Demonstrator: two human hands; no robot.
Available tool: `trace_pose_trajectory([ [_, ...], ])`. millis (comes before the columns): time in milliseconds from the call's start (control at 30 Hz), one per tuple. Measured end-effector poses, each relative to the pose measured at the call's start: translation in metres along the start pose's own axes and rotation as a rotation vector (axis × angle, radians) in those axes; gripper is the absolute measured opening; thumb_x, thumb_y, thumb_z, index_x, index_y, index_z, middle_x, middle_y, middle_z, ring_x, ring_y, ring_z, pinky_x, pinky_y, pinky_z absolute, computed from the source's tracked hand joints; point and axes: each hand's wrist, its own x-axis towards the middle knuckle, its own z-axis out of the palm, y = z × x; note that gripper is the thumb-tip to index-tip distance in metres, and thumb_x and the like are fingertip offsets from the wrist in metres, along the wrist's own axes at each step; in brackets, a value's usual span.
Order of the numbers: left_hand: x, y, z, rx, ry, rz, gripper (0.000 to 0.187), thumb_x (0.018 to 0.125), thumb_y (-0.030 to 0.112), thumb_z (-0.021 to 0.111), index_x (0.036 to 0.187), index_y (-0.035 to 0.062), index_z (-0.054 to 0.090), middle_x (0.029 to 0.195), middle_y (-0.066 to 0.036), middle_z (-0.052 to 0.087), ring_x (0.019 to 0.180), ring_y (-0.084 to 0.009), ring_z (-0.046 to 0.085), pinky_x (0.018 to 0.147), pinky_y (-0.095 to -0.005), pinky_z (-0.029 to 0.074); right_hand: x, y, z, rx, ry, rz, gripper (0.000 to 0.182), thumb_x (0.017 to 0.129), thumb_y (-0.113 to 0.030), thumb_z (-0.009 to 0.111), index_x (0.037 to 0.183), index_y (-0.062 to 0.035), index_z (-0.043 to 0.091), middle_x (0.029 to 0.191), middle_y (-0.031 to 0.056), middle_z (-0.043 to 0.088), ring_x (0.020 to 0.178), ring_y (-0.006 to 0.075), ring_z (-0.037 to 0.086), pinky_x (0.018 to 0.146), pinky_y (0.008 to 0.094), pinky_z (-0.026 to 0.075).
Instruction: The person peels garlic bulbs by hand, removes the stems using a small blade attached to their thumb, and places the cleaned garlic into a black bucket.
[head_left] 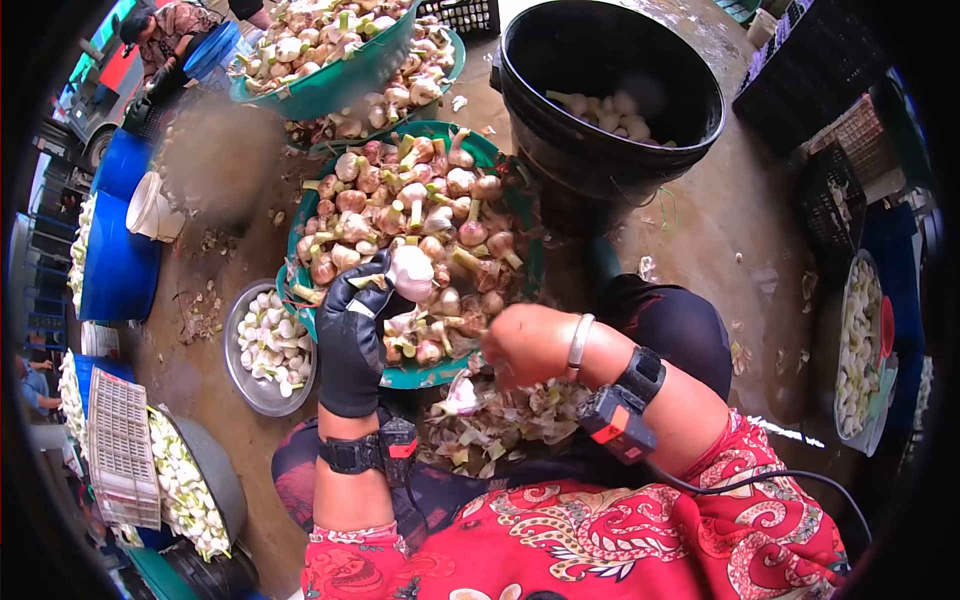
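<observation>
My left hand [352,335], in a black glove, holds a pinkish-white garlic bulb [410,273] over the near left part of a green basin [435,374] full of unpeeled garlic with stems. My bare right hand [525,345] is over the basin's near right edge, a little apart from the bulb; its fingers are blurred. Below it a loose piece of purple-white skin [461,395] shows above a heap of garlic peelings [500,430]. A metal bowl [240,372] of peeled white cloves or bulbs sits left of my gloved hand.
A black bucket [600,175] with some bulbs stands beyond my right knee. Another green basin [350,80] of garlic is at the top. Blue tubs [125,270], a crate [122,440] and more garlic containers line both sides. A person [165,40] works at the upper left.
</observation>
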Motion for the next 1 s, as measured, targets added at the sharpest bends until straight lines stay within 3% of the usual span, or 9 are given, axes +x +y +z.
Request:
trace_pose_trajectory([
  [67, -0.004, 0.004, 0.008, 0.239, -0.034, 0.081, 0.02, 0.087, 0.002, 0.058, 0.106, -0.0023, 0.06, 0.11, -0.013, 0.062, 0.093, -0.0193, 0.064, 0.081, -0.0314, 0.054, 0.008, 0.004, 0.004, 0.544, 0.567, 0.05, 0.018, 0.077, -0.019, 0.071, 0.082, -0.0022, 0.067, 0.069, 0.0117, 0.064, 0.064, 0.0176, 0.063, 0.061, 0.0331, 0.05],
  [133, -0.004, -0.002, 0.009, 0.452, -0.085, 0.186, 0.019, 0.082, 0.0, 0.062, 0.102, -0.0004, 0.062, 0.107, -0.009, 0.062, 0.098, -0.0176, 0.06, 0.08, -0.0301, 0.051, 0.02, 0.001, -0.002, 0.764, 0.929, 0.184, 0.018, 0.07, -0.021, 0.07, 0.073, -0.0033, 0.067, 0.068, 0.0158, 0.065, 0.065, 0.0281, 0.066, 0.062, 0.0363, 0.051],
  [533, -0.017, 0.01, 0.037, 1.217, -0.26, 0.704, 0.02, 0.075, -0.001, 0.066, 0.094, 0.0022, 0.065, 0.096, -0.014, 0.063, 0.087, -0.0243, 0.062, 0.074, -0.0334, 0.05, 0.031, -0.002, 0.011, 0.506, 1.021, 0.305, 0.013, 0.071, -0.014, 0.065, 0.071, -0.0011, 0.064, 0.069, 0.0209, 0.062, 0.067, 0.0348, 0.064, 0.065, 0.04, 0.051],
  [600, -0.023, 0.013, 0.039, 0.964, -0.22, 0.439, 0.019, 0.075, -0.002, 0.064, 0.094, 0.0014, 0.065, 0.097, -0.013, 0.063, 0.088, -0.0235, 0.062, 0.077, -0.0346, 0.05, 0.033, -0.001, 0.011, 0.46, 1.024, 0.34, 0.011, 0.071, -0.012, 0.063, 0.072, -0.0008, 0.064, 0.069, 0.0217, 0.062, 0.068, 0.036, 0.064, 0.065, 0.0405, 0.051],
  [633, -0.022, 0.008, 0.027, 0.717, -0.159, 0.223, 0.019, 0.077, -0.003, 0.063, 0.096, 0.0003, 0.064, 0.103, -0.012, 0.064, 0.094, -0.0227, 0.062, 0.084, -0.0342, 0.05, 0.033, 0.002, 0.009, 0.552, 1.005, 0.352, 0.01, 0.073, -0.01, 0.06, 0.072, -0.0007, 0.064, 0.065, 0.0156, 0.062, 0.063, 0.0256, 0.064, 0.059, 0.0353, 0.051],
  [667, -0.023, 0.002, 0.015, 0.116, -0.095, -0.058, 0.023, 0.085, 0.004, 0.058, 0.108, -0.0007, 0.061, 0.112, -0.012, 0.062, 0.102, -0.0226, 0.061, 0.091, -0.0364, 0.049, 0.033, 0.005, 0.006, 0.645, 0.981, 0.359, 0.011, 0.076, -0.008, 0.056, 0.073, -0.0006, 0.064, 0.06, 0.0096, 0.062, 0.059, 0.0152, 0.065, 0.054, 0.0301, 0.05],
  [733, -0.018, 0.014, 0.002, -0.58, -0.109, -0.276, 0.031, 0.092, 0.012, 0.05, 0.12, -0.002, 0.054, 0.12, -0.014, 0.059, 0.106, -0.0243, 0.06, 0.091, -0.0394, 0.051, 0.022, 0.001, -0.01, 1.241, 0.744, 0.436, 0.011, 0.081, -0.011, 0.052, 0.079, -0.0043, 0.06, 0.065, 0.0033, 0.059, 0.055, 0.0112, 0.06, 0.049, 0.0231, 0.047],
  [867, -0.02, 0.01, -0.012, -0.018, -0.068, 0.009, 0.027, 0.093, 0.008, 0.05, 0.117, -0.0043, 0.054, 0.118, -0.016, 0.059, 0.103, -0.0258, 0.061, 0.089, -0.0397, 0.053, 0.019, -0.014, -0.01, 1.302, 0.542, 0.199, 0.013, 0.084, -0.015, 0.051, 0.078, -0.0042, 0.057, 0.065, 0.0024, 0.057, 0.055, 0.0104, 0.059, 0.049, 0.0213, 0.046],
  [1000, -0.026, 0.008, -0.01, 0.015, -0.068, -0.005, 0.02, 0.09, 0.003, 0.052, 0.107, -0.0049, 0.057, 0.113, -0.016, 0.061, 0.1, -0.0237, 0.062, 0.088, -0.0383, 0.053, 0.02, -0.022, -0.024, 1.208, 0.549, 0.233, 0.039, 0.088, -0.041, 0.059, 0.085, -0.0024, 0.062, 0.067, 0.0018, 0.058, 0.051, 0.0086, 0.055, 0.045, 0.0231, 0.045],
])
